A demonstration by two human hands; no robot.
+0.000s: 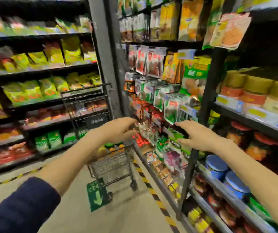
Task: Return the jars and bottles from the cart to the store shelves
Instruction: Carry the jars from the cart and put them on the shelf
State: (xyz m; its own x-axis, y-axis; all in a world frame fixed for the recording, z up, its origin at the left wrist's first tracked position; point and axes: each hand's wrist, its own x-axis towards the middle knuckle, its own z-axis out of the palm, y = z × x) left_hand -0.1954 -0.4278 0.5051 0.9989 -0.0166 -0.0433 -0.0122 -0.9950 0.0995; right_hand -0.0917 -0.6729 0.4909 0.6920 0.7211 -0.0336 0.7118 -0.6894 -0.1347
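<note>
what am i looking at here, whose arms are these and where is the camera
There is one picture, taken by a wide-angle camera worn on a person's head, looking forward and down a shop aisle. The two bare arms are that person's own. The left hand and the right hand both reach forward, fingers open, holding nothing. Ahead stands a small black wire shopping cart with a few blurred green and orange items inside. Shelves of packets line both sides; blue-lidded jars sit on the right shelf.
</note>
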